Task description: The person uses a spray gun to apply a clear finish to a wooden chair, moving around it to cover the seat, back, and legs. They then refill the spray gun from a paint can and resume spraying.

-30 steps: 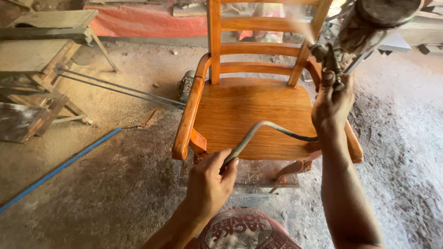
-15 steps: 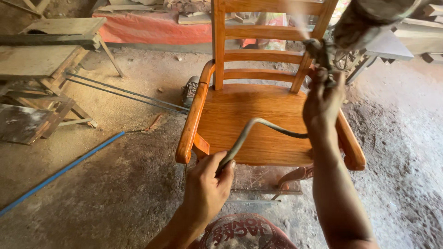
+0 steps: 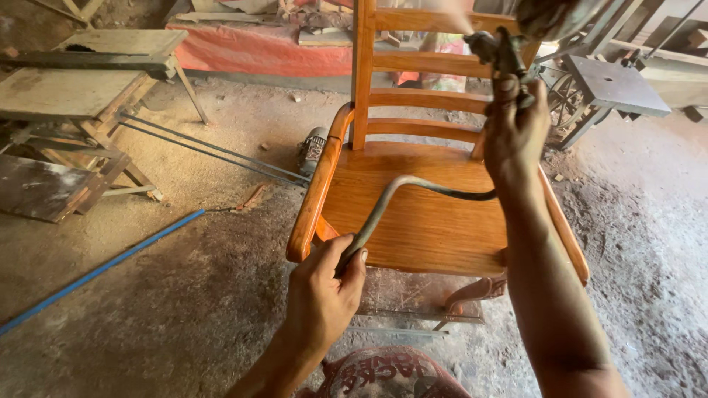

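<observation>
Right hand (image 3: pixel 514 129) closed around spray gun (image 3: pixel 501 51) grip, raised by the backrest slats of orange wooden armchair (image 3: pixel 424 214) standing on dusty floor (image 3: pixel 147 309); left hand (image 3: pixel 322 291) clenched on grey air hose (image 3: pixel 383 210), which arcs over the seat toward right wrist

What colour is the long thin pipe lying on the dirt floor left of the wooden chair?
Blue: the long thin pipe runs diagonally across the dirt floor, clearest in the head view.

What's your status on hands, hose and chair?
Left hand grips hose. Right hand grips spray gun, raised at chair back. Hose drapes across seat.
</observation>
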Motion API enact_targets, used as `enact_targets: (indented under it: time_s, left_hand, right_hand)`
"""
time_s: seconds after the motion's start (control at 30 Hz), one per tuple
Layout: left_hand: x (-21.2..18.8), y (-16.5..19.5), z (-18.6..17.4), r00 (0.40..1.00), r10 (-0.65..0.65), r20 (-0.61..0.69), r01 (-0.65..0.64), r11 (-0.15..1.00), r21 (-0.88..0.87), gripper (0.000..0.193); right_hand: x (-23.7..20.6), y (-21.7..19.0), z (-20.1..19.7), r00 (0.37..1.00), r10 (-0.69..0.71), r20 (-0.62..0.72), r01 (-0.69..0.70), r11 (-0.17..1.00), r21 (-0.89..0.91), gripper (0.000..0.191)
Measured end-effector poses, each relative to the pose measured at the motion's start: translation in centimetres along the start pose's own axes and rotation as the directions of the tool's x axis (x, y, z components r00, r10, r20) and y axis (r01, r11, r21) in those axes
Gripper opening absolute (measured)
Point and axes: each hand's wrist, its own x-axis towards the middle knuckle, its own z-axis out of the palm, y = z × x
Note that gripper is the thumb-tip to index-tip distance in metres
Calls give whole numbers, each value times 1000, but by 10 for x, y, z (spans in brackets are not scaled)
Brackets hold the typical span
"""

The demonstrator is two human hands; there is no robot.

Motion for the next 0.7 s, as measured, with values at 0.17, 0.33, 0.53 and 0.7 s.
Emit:
enact_targets:
  time_s: [0.17, 0.33, 0.53, 0.7]
  left_hand:
    - [5, 1, 13, 997, 40, 65, -36, 998, -58, 20]
    - [7, 1, 27, 990, 77, 116, -70, 995, -69, 21]
    - [5, 2, 36, 987, 53, 150, -39, 995, -95, 24]
    - [-4, -5, 44, 964, 6, 267, 31, 990, -134, 22]
  right_hand:
    - [-5, 18, -38, 991, -122, -49, 123, 992, 15, 51]
    - [-15, 26, -72, 967, 137, -214, -169, 976, -136, 54]
    - [-31, 24, -100, 960, -49, -277, -62, 924, -376, 45]
    - [-64, 12, -112, 979, 73, -192, -141, 917, -373, 34]
